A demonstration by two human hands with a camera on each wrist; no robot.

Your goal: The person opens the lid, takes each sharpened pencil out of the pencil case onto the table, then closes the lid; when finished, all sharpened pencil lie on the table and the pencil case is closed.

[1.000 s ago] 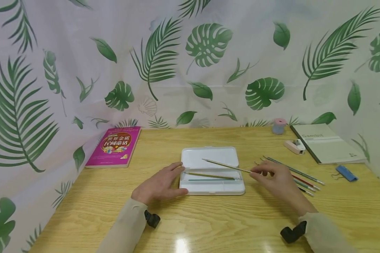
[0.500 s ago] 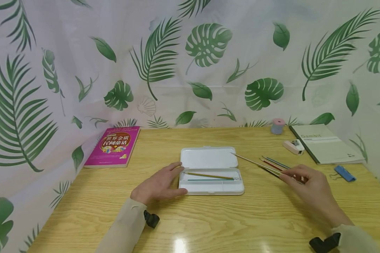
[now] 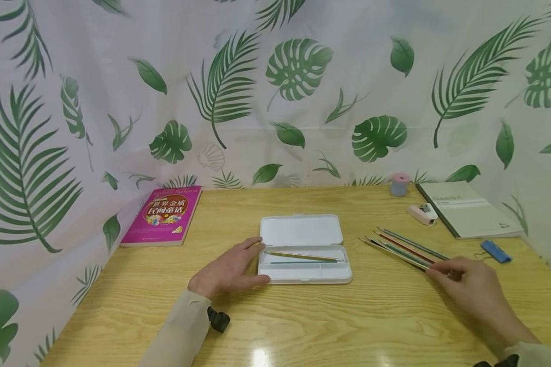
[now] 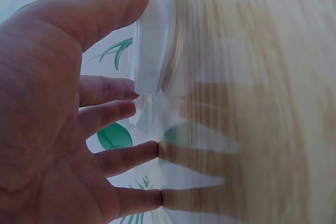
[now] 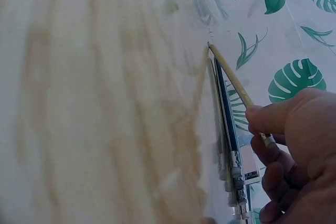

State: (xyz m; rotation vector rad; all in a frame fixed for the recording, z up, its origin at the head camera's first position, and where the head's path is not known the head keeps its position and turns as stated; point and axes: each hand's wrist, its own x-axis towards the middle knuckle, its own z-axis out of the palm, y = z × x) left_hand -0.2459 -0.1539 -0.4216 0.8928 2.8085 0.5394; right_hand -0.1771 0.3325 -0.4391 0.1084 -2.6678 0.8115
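A white pencil case point(image 3: 301, 229) lies with its lid folded back, a gold pencil point(image 3: 305, 256) and a green pencil point(image 3: 286, 262) inside it. My left hand point(image 3: 229, 268) rests at the case's left end, thumb by the front corner and fingers extended along the side. Over on the right, my right hand point(image 3: 470, 285) pinches another gold pencil point(image 5: 231, 75) near its eraser end, between thumb and fingers. Its point reaches down to the tabletop in the right wrist view. Several loose pencils point(image 3: 406, 244) lie right beside it, in blue, red, green and black.
A pink book point(image 3: 165, 216) lies at the back left. Toward the back right are a notebook point(image 3: 473, 209), a pink and white stapler point(image 3: 423, 214), a pink-topped cylinder point(image 3: 399, 185) and a blue binder clip point(image 3: 496, 251). A leaf-patterned curtain point(image 3: 239, 168) borders the wooden table.
My right hand has moved right and toward me, away from the pencil case, carrying the gold pencil over to the loose pencils. My left hand stays at the case.
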